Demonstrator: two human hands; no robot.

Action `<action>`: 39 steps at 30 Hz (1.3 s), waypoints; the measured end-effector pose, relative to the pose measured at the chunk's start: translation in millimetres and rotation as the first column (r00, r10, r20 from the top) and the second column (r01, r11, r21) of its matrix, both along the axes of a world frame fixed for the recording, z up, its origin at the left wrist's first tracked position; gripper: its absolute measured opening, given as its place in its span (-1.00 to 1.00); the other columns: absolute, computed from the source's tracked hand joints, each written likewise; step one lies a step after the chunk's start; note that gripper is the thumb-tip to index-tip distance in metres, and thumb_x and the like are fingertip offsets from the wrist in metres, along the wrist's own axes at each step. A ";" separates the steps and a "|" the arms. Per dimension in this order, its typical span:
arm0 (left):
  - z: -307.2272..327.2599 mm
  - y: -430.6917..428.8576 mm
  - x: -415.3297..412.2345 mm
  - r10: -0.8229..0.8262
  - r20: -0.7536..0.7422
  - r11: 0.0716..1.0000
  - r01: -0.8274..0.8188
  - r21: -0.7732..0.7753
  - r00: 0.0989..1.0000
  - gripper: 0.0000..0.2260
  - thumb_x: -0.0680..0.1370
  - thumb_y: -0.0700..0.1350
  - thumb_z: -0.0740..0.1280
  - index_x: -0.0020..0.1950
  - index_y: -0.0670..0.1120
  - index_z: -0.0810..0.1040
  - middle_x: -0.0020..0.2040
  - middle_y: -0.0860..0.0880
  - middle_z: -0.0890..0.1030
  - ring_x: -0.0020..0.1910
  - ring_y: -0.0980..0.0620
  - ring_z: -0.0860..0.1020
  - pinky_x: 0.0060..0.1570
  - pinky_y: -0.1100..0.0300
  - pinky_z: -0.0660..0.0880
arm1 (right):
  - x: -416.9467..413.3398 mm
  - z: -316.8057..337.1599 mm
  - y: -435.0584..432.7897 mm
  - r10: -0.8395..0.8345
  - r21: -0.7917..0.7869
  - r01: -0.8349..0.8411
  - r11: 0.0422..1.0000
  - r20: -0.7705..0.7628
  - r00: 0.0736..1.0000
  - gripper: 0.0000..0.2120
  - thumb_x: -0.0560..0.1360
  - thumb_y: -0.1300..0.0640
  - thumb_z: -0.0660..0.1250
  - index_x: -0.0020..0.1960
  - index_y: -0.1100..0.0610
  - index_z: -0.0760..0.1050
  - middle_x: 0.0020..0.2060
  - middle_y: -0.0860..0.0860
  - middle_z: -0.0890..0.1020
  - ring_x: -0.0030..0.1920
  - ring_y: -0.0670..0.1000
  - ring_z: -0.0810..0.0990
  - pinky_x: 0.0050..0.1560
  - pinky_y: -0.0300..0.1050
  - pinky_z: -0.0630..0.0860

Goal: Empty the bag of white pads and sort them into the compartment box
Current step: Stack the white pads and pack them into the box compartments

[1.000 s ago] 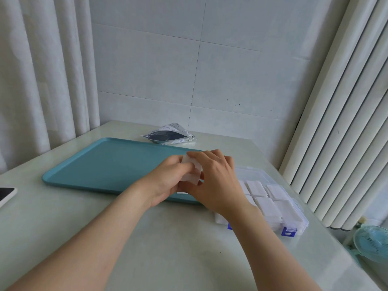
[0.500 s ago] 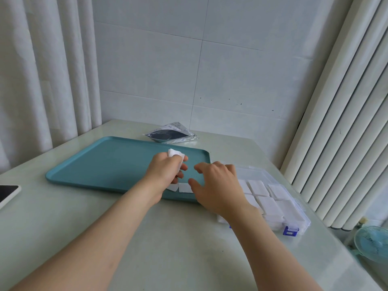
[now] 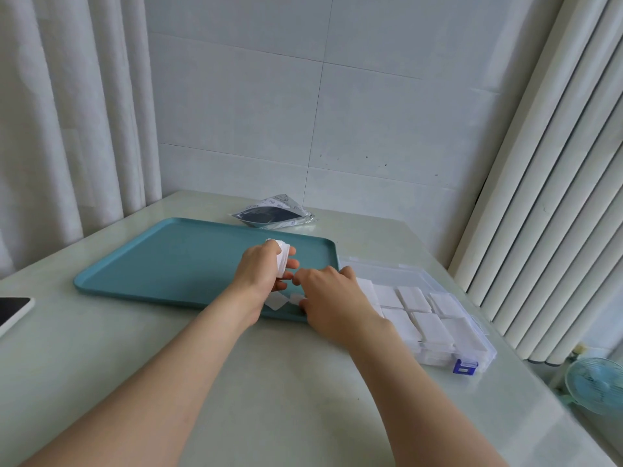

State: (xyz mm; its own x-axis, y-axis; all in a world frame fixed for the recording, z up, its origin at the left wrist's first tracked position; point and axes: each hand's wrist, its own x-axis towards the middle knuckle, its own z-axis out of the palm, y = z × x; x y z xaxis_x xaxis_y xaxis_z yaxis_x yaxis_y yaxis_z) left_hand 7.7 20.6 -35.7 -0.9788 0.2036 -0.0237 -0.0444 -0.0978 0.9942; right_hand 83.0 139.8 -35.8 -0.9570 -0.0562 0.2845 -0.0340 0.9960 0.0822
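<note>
Head camera looks down on a pale table (image 3: 286, 392) with a teal tray (image 3: 175, 261) lying across it. The left hand (image 3: 261, 276) hovers over the tray's near right corner, its fingers curled round a stack of white pads (image 3: 282, 255) held on edge, fingertips showing past the stack. Just beside it, the right hand (image 3: 335, 299) arches down, thumb and curled fingers pinching a loose pad (image 3: 296, 299) on the tray; a 2nd loose pad (image 3: 274, 303) lies flat next to it, partly hidden by the left wrist. The right forearm covers the left end of the clear compartment box (image 3: 435, 357), which sits just right of the tray with white pads filling its visible compartments and a blue latch (image 3: 465, 367) at its front. The bag (image 3: 273, 215) lies beyond the tray's far edge. A phone (image 3: 13, 313) pokes in at the left edge, a small fan (image 3: 596, 385) stands lower right, and curtains (image 3: 67, 112) hang behind.
</note>
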 end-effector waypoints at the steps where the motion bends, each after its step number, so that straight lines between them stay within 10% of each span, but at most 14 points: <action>1: 0.0 0.5 0.4 -0.003 0.003 1.000 0.003 0.015 1.000 -0.67 0.61 -0.14 0.10 0.11 -0.19 0.65 -0.12 -0.15 0.69 -0.25 -0.06 0.57 -0.26 0.12 0.49 | 0.0 -0.5 0.9 -0.006 -0.006 0.006 1.000 -0.022 1.000 -0.71 0.55 0.21 0.33 0.26 0.03 0.50 0.02 0.03 0.67 0.10 0.14 0.60 0.13 0.03 0.35; 5: 1.9 -1.6 2.7 -0.007 0.022 0.996 0.005 0.092 1.000 -0.67 0.61 -0.15 0.09 0.11 -0.22 0.63 -0.14 -0.17 0.63 -0.25 -0.07 0.54 -0.24 0.10 0.52 | 4.3 4.2 0.8 -0.067 -0.257 0.016 0.966 -0.190 0.979 -0.72 0.57 0.23 0.29 0.24 0.02 0.55 0.00 0.00 0.66 0.02 0.10 0.60 0.02 -0.01 0.44; 8: 6.7 -1.3 10.7 -0.105 0.065 0.965 0.087 0.246 0.992 -0.65 0.60 -0.16 0.06 0.12 -0.24 0.60 -0.10 -0.22 0.59 -0.22 -0.09 0.56 -0.19 0.07 0.53 | 10.7 13.1 1.0 -0.192 -0.622 -0.060 0.781 -0.330 0.924 -0.91 0.58 0.11 0.40 0.07 0.03 0.65 -0.22 -0.11 0.67 -0.19 -0.11 0.60 -0.15 -0.23 0.51; 13: 16.0 0.7 27.9 -0.395 0.024 0.839 0.350 0.417 0.918 -0.59 0.58 -0.16 0.00 0.19 -0.30 0.56 0.11 -0.25 0.67 0.03 -0.12 0.65 0.10 0.01 0.56 | 17.2 19.9 -2.7 -0.295 -0.777 -0.211 0.593 -0.453 0.841 -0.93 0.47 0.03 0.52 -0.15 0.00 0.68 -0.33 -0.19 0.69 -0.24 -0.21 0.66 -0.15 -0.29 0.57; 21: 13.8 6.9 29.2 -0.433 0.022 0.835 0.392 0.387 0.901 -0.57 0.63 -0.18 0.06 -0.27 -0.20 0.64 -0.29 -0.10 0.63 -0.26 0.01 0.58 -0.22 0.24 0.52 | 14.4 11.9 -7.0 -0.183 -0.553 -0.171 0.815 -0.526 0.830 -0.92 0.47 -0.02 0.43 -0.16 -0.06 0.67 -0.32 -0.17 0.58 -0.20 -0.08 0.54 -0.13 -0.04 0.52; 30: 21.7 -2.4 32.7 -0.334 0.164 0.876 0.241 0.419 0.928 -0.56 0.62 -0.15 0.08 0.36 -0.35 0.54 0.05 -0.23 0.62 -0.16 -0.11 0.62 -0.26 0.11 0.63 | 21.7 11.2 5.4 0.053 -0.206 -0.156 0.966 -0.431 0.901 -0.59 0.36 0.00 0.38 0.20 -0.08 0.63 -0.07 -0.15 0.58 -0.05 0.01 0.52 0.01 -0.02 0.43; 39: 24.8 -4.0 35.7 -0.384 0.172 0.843 0.268 0.467 0.907 -0.63 0.65 -0.18 0.02 0.18 -0.32 0.55 -0.13 -0.22 0.70 -0.25 -0.10 0.71 -0.22 0.07 0.67 | 16.5 10.4 10.6 -0.004 -0.262 -0.221 0.940 -0.653 0.758 -0.86 0.47 0.18 0.42 -0.02 0.04 0.73 -0.19 -0.04 0.61 -0.29 0.08 0.55 -0.25 -0.04 0.51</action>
